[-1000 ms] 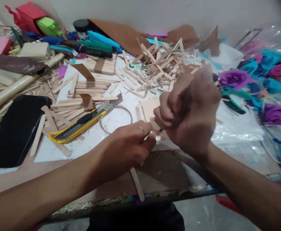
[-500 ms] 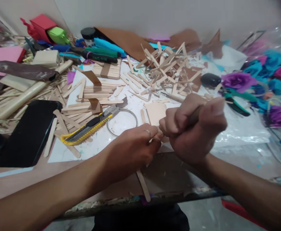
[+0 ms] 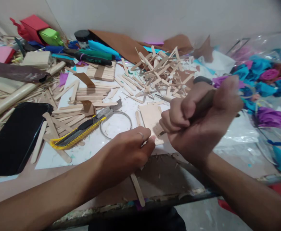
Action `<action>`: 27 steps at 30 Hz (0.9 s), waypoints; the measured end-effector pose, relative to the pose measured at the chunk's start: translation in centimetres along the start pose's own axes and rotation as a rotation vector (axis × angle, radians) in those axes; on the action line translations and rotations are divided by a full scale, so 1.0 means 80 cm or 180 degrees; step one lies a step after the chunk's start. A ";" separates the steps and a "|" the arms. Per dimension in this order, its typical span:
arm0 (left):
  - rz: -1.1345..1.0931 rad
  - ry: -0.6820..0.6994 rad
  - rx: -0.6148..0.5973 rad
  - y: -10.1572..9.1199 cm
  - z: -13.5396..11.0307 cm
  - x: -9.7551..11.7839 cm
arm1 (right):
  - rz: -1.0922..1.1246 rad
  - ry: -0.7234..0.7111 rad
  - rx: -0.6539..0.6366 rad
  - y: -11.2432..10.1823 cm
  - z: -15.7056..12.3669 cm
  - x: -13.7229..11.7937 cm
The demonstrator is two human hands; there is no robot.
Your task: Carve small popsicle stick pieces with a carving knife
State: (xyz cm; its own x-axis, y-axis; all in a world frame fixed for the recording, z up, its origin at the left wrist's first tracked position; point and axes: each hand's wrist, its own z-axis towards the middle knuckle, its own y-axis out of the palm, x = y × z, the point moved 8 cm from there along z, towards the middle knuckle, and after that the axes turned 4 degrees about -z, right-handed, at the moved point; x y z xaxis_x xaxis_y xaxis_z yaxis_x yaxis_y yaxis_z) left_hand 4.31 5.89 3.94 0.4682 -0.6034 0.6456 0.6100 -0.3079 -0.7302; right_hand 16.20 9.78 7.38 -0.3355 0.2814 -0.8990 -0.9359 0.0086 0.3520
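Note:
My left hand [image 3: 133, 147], a ring on one finger, is closed on a craft stick [image 3: 137, 189] whose rounded end sticks out below it toward the table's front edge. To its right, my right hand [image 3: 195, 118] is wrapped round a dark-handled tool [image 3: 204, 102]. A small flat end [image 3: 158, 130] pokes out on the left side of this fist; what it belongs to is unclear. A pale wooden board [image 3: 151, 117] lies on white paper [image 3: 82, 157] just beyond the hands. Left of it are a metal ring [image 3: 115, 125] and a yellow utility knife [image 3: 80, 131].
Behind the hands rises a heap of craft sticks [image 3: 159, 69]. Neat stick stacks [image 3: 92, 93] lie at left, beside a black phone [image 3: 20, 138]. Paper flowers [image 3: 272, 115] and plastic wrap fill the right. Shavings litter the table's front edge [image 3: 169, 195].
My right hand has drawn away from my left to the right, opening a gap between them. The left hand keeps the stick. The whole view has shifted slightly.

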 end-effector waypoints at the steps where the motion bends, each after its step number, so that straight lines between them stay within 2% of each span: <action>1: -0.0189 -0.0155 -0.0033 0.001 0.000 -0.004 | -0.0043 0.0019 -0.0024 0.001 -0.001 0.003; 4: -0.0597 -0.0494 -0.0189 0.007 -0.003 -0.012 | 0.0028 0.0059 -0.0055 0.001 -0.002 0.006; 7: -0.0707 -0.0597 -0.0209 0.008 -0.003 -0.014 | 0.0076 0.0056 0.0034 -0.001 -0.001 0.007; 11: -0.0627 -0.0516 -0.0197 0.006 -0.002 -0.012 | -0.0046 0.0039 0.0099 -0.004 0.001 0.007; 17: -0.0360 -0.0302 -0.0178 0.006 -0.006 -0.010 | 0.0031 -0.0056 -0.0089 0.001 0.003 -0.001; 22: -0.0331 -0.0028 -0.0098 0.000 -0.004 -0.010 | -0.0345 -0.0215 0.0108 -0.006 0.012 -0.018; 24: -0.0691 -0.0299 0.0126 -0.011 -0.001 -0.019 | -0.0400 -0.0185 0.0075 -0.011 0.019 -0.024; 27: -0.1551 -0.1147 0.0546 -0.025 0.000 -0.046 | -0.1010 -0.0339 -0.0068 -0.023 0.031 -0.038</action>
State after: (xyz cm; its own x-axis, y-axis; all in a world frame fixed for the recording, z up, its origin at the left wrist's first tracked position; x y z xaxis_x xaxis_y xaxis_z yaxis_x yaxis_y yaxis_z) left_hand 1.33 8.71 3.05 0.2785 -0.1286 0.9518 0.8874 -0.3447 -0.3062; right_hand 19.24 11.31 10.13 -0.0150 0.3664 -0.9303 -0.9944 0.0921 0.0523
